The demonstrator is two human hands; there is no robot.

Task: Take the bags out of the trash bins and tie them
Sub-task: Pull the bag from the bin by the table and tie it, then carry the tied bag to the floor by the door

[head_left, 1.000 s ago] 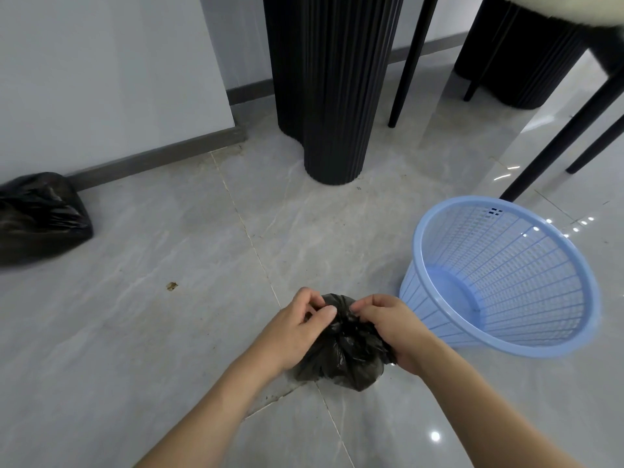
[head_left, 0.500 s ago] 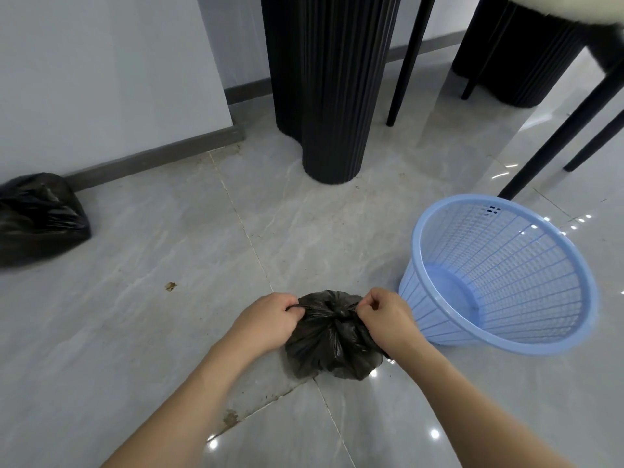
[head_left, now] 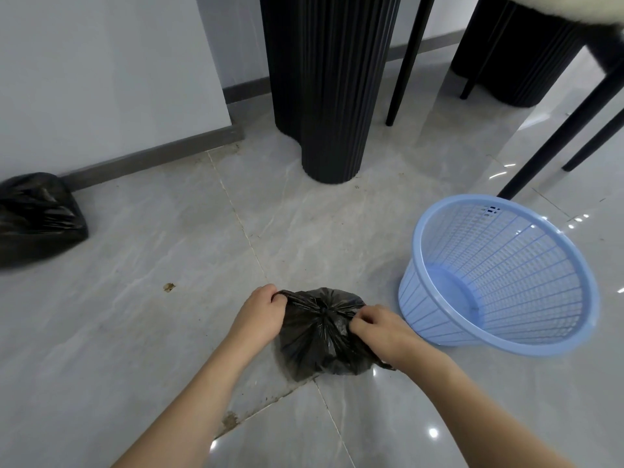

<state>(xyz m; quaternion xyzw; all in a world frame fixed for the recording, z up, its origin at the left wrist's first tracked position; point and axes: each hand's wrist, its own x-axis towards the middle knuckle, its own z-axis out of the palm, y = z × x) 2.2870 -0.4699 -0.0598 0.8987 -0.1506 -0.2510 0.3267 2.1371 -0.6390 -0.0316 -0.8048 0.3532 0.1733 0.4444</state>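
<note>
hands (head_left: 260, 315) (head_left: 381, 329) pulled apart; two black bags (head_left: 320, 336) (head_left: 37, 217), one bin (head_left: 499, 275).

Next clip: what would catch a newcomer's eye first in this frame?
Two bare hands, left hand and right hand, pulling the ends of a small black plastic trash bag on the grey tiled floor, bottom centre. Right of it stands an unlined light blue mesh plastic bin; another black bag lies far left by the wall.

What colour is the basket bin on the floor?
Light blue. The basket bin shows clearly in the head view, at the right.
</note>
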